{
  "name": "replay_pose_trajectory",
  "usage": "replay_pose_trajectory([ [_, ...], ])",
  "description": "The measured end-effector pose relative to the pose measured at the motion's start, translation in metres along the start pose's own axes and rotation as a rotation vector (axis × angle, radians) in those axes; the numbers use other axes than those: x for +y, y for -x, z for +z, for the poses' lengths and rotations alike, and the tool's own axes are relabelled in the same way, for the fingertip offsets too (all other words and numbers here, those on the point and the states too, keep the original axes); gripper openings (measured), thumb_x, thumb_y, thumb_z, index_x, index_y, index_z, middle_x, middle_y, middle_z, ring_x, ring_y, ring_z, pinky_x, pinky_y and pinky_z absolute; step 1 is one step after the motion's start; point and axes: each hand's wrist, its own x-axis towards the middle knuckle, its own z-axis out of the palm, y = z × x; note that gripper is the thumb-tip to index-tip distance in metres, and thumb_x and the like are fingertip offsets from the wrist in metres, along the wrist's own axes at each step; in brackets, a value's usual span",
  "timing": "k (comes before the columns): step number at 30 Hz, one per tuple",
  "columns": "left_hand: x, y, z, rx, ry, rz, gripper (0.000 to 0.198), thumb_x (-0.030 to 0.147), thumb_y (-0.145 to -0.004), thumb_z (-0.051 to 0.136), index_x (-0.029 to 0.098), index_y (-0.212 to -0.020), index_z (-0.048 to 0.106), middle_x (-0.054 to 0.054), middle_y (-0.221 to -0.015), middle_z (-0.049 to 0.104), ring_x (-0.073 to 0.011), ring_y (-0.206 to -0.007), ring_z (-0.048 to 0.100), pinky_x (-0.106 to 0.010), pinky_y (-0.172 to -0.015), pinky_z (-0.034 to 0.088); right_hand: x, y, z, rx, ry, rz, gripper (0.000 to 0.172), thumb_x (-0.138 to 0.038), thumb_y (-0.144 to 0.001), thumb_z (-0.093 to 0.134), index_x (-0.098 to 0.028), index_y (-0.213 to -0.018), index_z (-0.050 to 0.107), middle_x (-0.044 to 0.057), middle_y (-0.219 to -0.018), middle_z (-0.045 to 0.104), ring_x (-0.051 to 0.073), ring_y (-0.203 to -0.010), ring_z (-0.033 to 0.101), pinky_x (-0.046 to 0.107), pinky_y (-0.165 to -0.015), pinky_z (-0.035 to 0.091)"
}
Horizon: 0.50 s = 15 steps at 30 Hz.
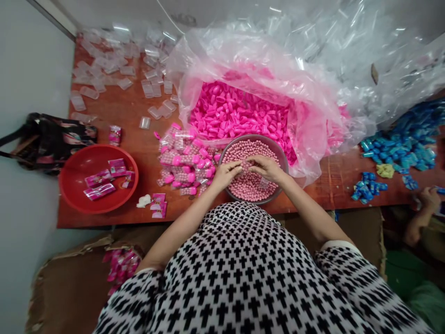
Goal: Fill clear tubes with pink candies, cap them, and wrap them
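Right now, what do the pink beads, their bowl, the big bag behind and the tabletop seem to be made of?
Pink beads: probably plastic, satin; uniformly round and coloured.
Bowl: likely plastic, faintly glossy; smooth, evenly dark wall.
Bag: thin plastic film, shiny; creased and translucent.
Tabletop: wood or laminate, low sheen; reddish brown, faintly streaked.

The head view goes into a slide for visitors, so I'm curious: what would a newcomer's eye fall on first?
Probably the heap of bright pink plastic pieces in a see-through bag on the table. Just nearer the wearer, the hands, left and right, come close together over a grey bowl of pink beads. Over at the left, a red basin holding pink packets also stands out.
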Motion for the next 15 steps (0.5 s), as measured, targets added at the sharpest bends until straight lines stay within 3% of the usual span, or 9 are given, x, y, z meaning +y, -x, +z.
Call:
replay_pose_trajectory([
  [5, 0.001, 0.003, -0.003, 0.006, -0.201, 0.111, 0.036, 0.038, -0.07, 0.07, 0.02, -0.101, 0.072, -0.007, -0.104, 0.072, -0.023, -0.098, 0.065, -0.041, -0.095, 0.047, -0.008, 0.005, 0.007, -0.03, 0.093, -0.012, 0.021, -0.031, -0.088, 0.055, -0.018, -0.103, 0.062, 0.006, -0.096, 0.068, 0.015, -0.085, 0.063, 0.027, -0.076, 0.048],
  [9, 0.002, 0.007, -0.002, 0.003, -0.31, 0.125, 0.029, 0.038, -0.074, 0.065, 0.02, -0.095, 0.072, -0.006, -0.1, 0.072, -0.0229, -0.097, 0.065, -0.04, -0.094, 0.047, -0.004, 0.012, 0.015, -0.049, 0.036, 0.046, 0.016, -0.029, -0.086, 0.06, -0.016, -0.094, 0.063, 0.004, -0.088, 0.069, 0.014, -0.079, 0.063, 0.024, -0.072, 0.046],
  [15, 0.012, 0.011, -0.001, -0.023, -0.499, 0.256, 0.023, 0.035, -0.081, 0.058, 0.022, -0.096, 0.07, -0.006, -0.096, 0.071, -0.0199, -0.09, 0.064, -0.035, -0.087, 0.049, 0.002, 0.025, 0.015, -0.086, -0.094, 0.216, 0.019, -0.034, -0.085, 0.06, -0.016, -0.087, 0.063, -0.002, -0.067, 0.064, 0.011, -0.062, 0.058, 0.021, -0.061, 0.043],
])
